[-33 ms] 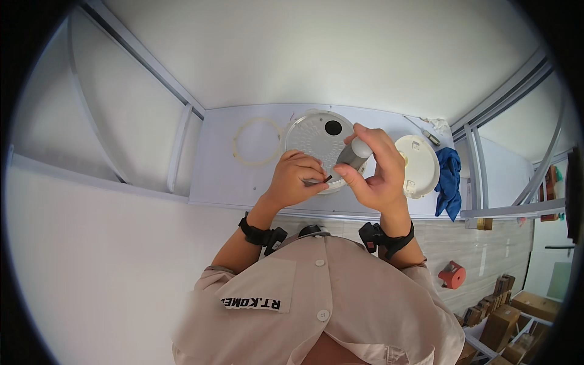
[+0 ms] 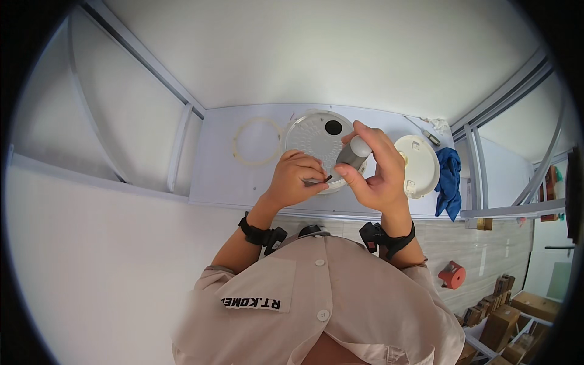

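Note:
A round pale disc-shaped housing [image 2: 310, 135] with a light rim, a textured inside and a dark oval patch lies on the white table under both hands. My left hand [image 2: 295, 177] is closed over its near left edge, fingers pinching a small dark strip [image 2: 328, 179]. My right hand [image 2: 383, 167] grips a grey cylinder [image 2: 349, 159] with a pale rounded end between thumb and fingers, tilted above the housing's right side. The cylinder's lower end points toward the housing; whether it touches cannot be seen. A white round cover [image 2: 427, 167] with small brackets lies right of my right hand.
A thin cream ring [image 2: 236, 146] lies on the table at left. At the back right are a screwdriver [image 2: 433, 139] and crumpled white material [image 2: 439, 125]. A blue cloth [image 2: 448, 182] hangs over the table's right front edge. A red stool [image 2: 452, 275] and cardboard boxes [image 2: 500, 325] stand on the floor.

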`<state>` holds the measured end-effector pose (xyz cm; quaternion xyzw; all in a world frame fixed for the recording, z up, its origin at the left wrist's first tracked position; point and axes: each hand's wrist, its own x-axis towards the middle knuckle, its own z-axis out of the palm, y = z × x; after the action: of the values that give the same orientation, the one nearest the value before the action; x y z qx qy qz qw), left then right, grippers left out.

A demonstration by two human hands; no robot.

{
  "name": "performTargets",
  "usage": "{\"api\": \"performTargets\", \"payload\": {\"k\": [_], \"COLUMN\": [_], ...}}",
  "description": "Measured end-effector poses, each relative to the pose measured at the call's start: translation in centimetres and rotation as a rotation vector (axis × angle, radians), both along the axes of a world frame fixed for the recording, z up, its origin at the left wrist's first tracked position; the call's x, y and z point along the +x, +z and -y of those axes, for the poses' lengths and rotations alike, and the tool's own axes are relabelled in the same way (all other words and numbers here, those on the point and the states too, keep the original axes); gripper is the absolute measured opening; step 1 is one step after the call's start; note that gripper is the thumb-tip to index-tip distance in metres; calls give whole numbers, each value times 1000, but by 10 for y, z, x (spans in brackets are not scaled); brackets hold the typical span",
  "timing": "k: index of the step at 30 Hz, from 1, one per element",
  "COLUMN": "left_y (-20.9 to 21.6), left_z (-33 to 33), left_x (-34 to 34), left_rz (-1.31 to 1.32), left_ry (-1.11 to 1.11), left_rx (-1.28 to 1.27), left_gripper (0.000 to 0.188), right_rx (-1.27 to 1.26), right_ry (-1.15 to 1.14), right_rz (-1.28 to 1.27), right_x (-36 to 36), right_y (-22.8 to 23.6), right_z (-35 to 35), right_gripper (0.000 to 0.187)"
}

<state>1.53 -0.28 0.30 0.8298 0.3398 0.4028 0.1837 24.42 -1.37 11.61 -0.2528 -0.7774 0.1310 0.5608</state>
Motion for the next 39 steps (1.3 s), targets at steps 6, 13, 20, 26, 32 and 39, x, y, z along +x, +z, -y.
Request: {"api": "performTargets", "payload": {"k": [6, 13, 20, 26, 32, 39], "left_y": [1, 5, -2, -15, -14, 5], "left_z": [0, 1, -1, -4, -6, 2], "left_x": [-2, -2, -2, 1, -1, 1], "left_rz": [11, -47, -74, -20, -8, -81], "left_ry": [-22, -2, 13, 31, -12, 15], "left_rx": [-6, -64, -40, -10, -129, -30], "left_gripper": [16, 13, 14, 18, 21, 20], "right_rx": [-75, -133, -119, -11, -49, -84], "right_ry": [38, 148, 121, 108, 101, -97], "right_rz": [43, 26, -10, 0, -31, -48], "right_x": [1, -3, -15, -23, -21, -12], "right_y": [9, 13, 10, 9, 12, 8], "right_z": [5, 9, 10, 8, 12, 16], "right_gripper": [72, 67, 63, 61, 60, 56]}}
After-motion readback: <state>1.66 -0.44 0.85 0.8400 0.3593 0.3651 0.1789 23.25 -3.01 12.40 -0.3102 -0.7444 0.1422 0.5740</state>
